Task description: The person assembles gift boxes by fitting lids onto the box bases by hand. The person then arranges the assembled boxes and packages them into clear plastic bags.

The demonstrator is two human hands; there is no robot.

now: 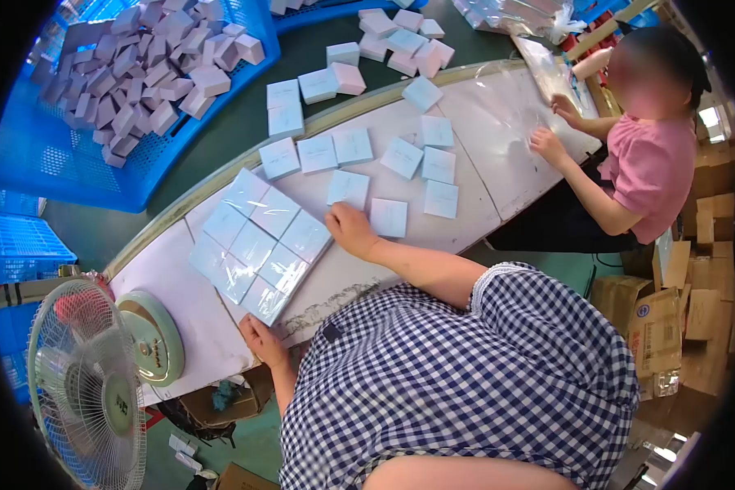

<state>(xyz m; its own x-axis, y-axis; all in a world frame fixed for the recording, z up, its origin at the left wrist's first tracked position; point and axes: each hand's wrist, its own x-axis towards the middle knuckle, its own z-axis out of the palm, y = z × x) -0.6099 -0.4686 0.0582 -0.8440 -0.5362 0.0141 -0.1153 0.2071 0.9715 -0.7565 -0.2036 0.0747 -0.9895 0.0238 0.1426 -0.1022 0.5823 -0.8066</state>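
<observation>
A flat pack of small light-blue boxes [253, 243], laid in rows under shiny clear film, rests at a slant on the white table. My left hand [263, 341] is closed at the pack's near lower corner, fingertips against its edge. At its right corner, my right hand [353, 232] has curled fingers, also closed on the edge; the fingertips are partly hidden. Just beyond those fingers lies a loose blue box [348, 189], and another box [389, 217] sits to the right of the hand.
Loose boxes [439, 166] are scattered right and behind. A blue crate [167, 159] heaped with boxes stands far left on a dark green surface. A fan [90, 392] stands at left. To the right, a co-worker in pink [657, 163] handles clear film [506, 106]. Cartons [657, 327] are stacked behind.
</observation>
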